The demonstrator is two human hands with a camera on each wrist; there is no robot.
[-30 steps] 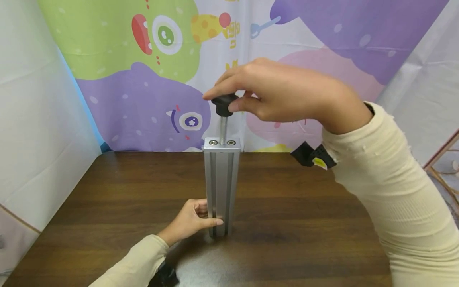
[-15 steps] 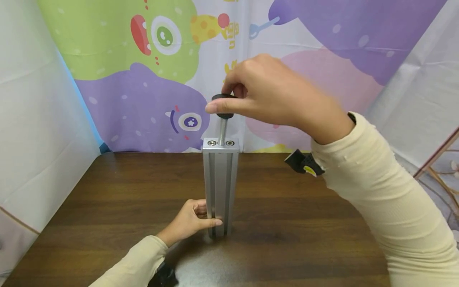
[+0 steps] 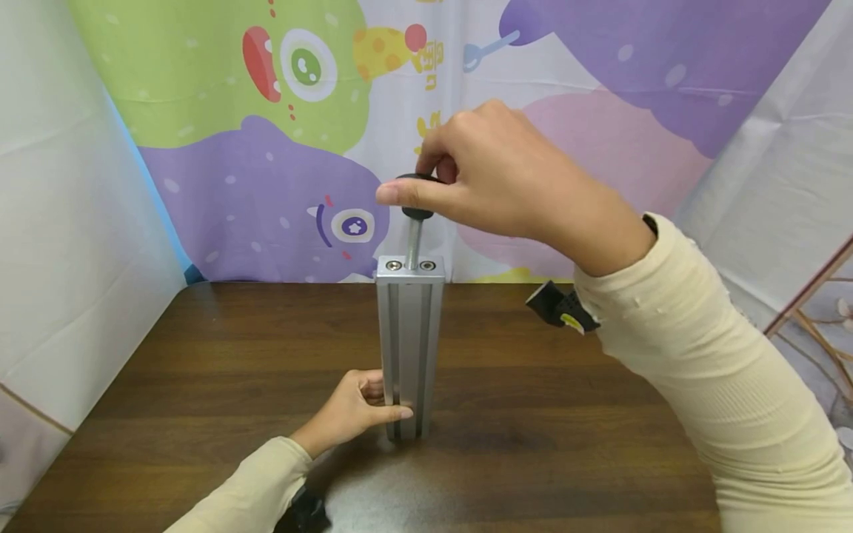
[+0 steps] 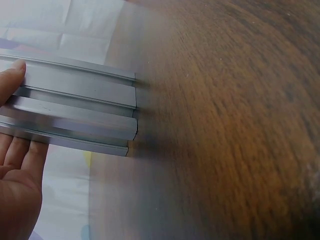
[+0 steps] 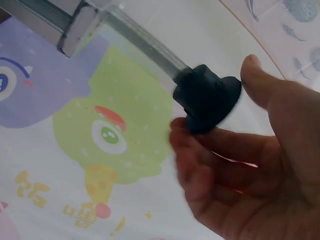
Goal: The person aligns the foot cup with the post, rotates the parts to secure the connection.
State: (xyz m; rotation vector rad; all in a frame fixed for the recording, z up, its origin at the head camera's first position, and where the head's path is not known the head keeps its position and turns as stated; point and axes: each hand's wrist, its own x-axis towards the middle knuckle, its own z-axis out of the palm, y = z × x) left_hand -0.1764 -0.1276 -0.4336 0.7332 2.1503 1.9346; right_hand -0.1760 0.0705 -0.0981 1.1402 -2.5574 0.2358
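Observation:
An aluminium extrusion profile [image 3: 411,333] stands upright on the table, capped by a metal end plate [image 3: 410,275] with two bolts. From the plate's middle rises a threaded rod [image 3: 414,244] topped by a black knob [image 5: 205,100]. My right hand [image 3: 503,178] holds the knob at its rim, the thumb across its near side and the fingers curled behind. The right wrist view shows the thumb and fingertips at opposite edges of the knob. Low on the profile, my left hand [image 3: 349,411] grips it, thumb on the near face and fingers behind, as in the left wrist view.
The dark wood table [image 3: 566,414] spreads around the profile. A printed cartoon curtain [image 3: 266,200] hangs right behind the table's far edge, with pale cloth [image 3: 53,185] at the left side. A black wrist device [image 3: 563,305] hangs by the right sleeve.
My right thumb has swept leftward across the knob's front while the fingers, stretched over it before, have curled behind. My left hand and the profile have stayed in place.

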